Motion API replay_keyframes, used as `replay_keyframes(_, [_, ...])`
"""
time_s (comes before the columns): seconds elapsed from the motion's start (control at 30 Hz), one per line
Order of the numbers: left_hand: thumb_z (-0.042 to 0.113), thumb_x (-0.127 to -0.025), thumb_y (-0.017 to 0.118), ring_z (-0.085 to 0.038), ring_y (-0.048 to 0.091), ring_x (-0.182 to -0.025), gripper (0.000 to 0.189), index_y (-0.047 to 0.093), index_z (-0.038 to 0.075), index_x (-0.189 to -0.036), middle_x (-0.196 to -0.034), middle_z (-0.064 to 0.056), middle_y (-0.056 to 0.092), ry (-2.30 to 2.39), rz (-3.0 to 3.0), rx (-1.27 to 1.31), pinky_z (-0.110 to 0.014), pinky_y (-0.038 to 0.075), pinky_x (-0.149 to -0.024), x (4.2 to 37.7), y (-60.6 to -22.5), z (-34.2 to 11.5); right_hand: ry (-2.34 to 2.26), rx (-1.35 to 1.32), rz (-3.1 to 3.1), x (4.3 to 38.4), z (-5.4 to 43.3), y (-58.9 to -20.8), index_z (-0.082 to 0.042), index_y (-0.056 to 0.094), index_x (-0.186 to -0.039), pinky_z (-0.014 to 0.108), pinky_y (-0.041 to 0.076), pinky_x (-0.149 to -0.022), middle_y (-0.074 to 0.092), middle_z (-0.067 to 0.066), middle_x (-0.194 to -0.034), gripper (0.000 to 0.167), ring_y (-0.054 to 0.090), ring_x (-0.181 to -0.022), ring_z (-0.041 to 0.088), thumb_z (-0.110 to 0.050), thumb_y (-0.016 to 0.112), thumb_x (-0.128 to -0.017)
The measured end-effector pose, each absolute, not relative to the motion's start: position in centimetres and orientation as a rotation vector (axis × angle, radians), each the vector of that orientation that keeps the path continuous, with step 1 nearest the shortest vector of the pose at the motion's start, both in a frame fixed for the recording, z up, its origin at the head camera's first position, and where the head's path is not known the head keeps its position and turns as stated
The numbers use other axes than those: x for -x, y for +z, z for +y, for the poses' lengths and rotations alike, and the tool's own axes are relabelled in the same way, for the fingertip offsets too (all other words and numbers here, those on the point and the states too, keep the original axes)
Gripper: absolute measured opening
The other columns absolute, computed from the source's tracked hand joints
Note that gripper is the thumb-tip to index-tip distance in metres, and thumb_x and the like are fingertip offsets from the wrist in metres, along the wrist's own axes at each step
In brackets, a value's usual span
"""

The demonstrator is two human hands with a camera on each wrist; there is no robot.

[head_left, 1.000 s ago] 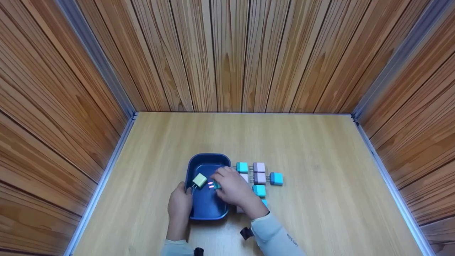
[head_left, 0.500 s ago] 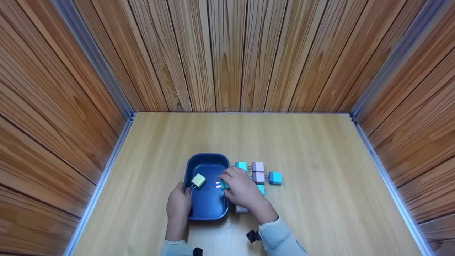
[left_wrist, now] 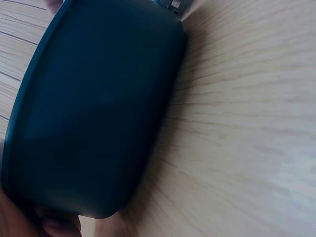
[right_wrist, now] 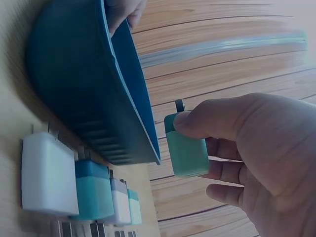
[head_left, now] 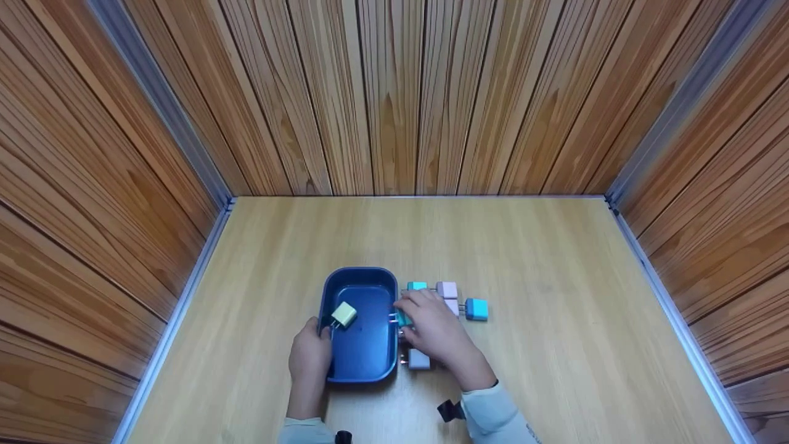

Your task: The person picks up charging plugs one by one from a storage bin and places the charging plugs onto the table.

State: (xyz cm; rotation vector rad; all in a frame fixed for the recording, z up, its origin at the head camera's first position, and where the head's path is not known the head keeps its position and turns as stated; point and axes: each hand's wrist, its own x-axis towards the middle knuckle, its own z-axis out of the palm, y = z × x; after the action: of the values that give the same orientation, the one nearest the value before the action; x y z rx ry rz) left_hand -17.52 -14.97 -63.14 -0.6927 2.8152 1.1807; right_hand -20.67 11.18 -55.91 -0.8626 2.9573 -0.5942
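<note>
My left hand [head_left: 310,354] grips the left side of a dark blue tray [head_left: 363,364], thumb over the rim. Inside the tray lies one pale yellow-green plug charger [head_left: 345,314], its prongs toward that thumb. My right hand [head_left: 436,330] pinches a teal plug charger [right_wrist: 188,153] between thumb and fingers at the tray's right rim, its prongs pointing left. The right wrist view shows this charger raised above a row of others on the table. In the left wrist view the tray's outer wall [left_wrist: 98,108] fills much of the picture, with fingers under its end.
Right of the tray, several plug chargers lie in columns: a lilac one [head_left: 419,359] in front, a teal one [head_left: 417,285] and a lilac one [head_left: 447,290] at the back, a bright blue one [head_left: 476,309] farthest right. My right hand hides others. Wood-panelled walls [head_left: 394,98] enclose the table.
My right hand has moved right with the teal charger, from over the tray's inside to its right rim. The left hand, tray and yellow-green charger stay in place.
</note>
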Motion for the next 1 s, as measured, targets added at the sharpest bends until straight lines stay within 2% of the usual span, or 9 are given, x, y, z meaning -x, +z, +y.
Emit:
replay_keyframes(0.13, [0.019, -0.104, 0.056, -0.025, 0.051, -0.068, 0.014, 0.056, 0.009, -0.094, -0.074, -0.008, 0.052, 1.192, 2.797, 0.693, -0.036, 0.034, -0.055, 17.5, -63.1, -15.0, -0.591, 0.829, 2.979, 20.7, 11.9, -55.8, -0.018, 0.063, -0.138, 0.044, 0.042, -0.11, 0.06, -0.002, -0.137, 0.046, 0.052, -0.127, 0.019, -0.031, 0.073, -0.095])
replay_keyframes(0.6, [0.018, -0.105, 0.054, -0.025, 0.055, -0.077, 0.017, 0.062, 0.006, -0.112, -0.092, -0.011, 0.064, 1.2, 2.753, 0.709, -0.037, 0.039, -0.061, 17.5, -62.9, -15.1, -0.618, 0.672, 2.974, 20.6, 13.7, -55.9, -0.02, 0.063, -0.139, 0.046, 0.042, -0.111, 0.06, -0.002, -0.135, 0.049, 0.051, -0.128, 0.02, -0.029, 0.077, -0.093])
replay_keyframes(0.8, [0.019, -0.105, 0.054, -0.025, 0.054, -0.073, 0.014, 0.061, 0.007, -0.106, -0.083, -0.009, 0.058, 1.209, 2.747, 0.71, -0.036, 0.037, -0.058, 17.4, -63.0, -15.0, -0.612, 0.635, 2.968, 20.6, 14.3, -55.9, -0.019, 0.062, -0.14, 0.051, 0.034, -0.117, 0.058, 0.004, -0.144, 0.051, 0.047, -0.137, 0.026, -0.029, 0.076, -0.093])
replay_keyframes(1.0, [0.019, -0.104, 0.055, -0.024, 0.056, -0.071, 0.013, 0.062, 0.008, -0.106, -0.084, -0.008, 0.063, 1.203, 2.791, 0.68, -0.035, 0.038, -0.055, 17.4, -63.0, -15.0, -0.605, 0.599, 2.98, 20.6, 14.9, -56.0, -0.019, 0.061, -0.141, 0.05, 0.033, -0.117, 0.056, 0.004, -0.147, 0.053, 0.046, -0.139, 0.026, -0.027, 0.078, -0.092])
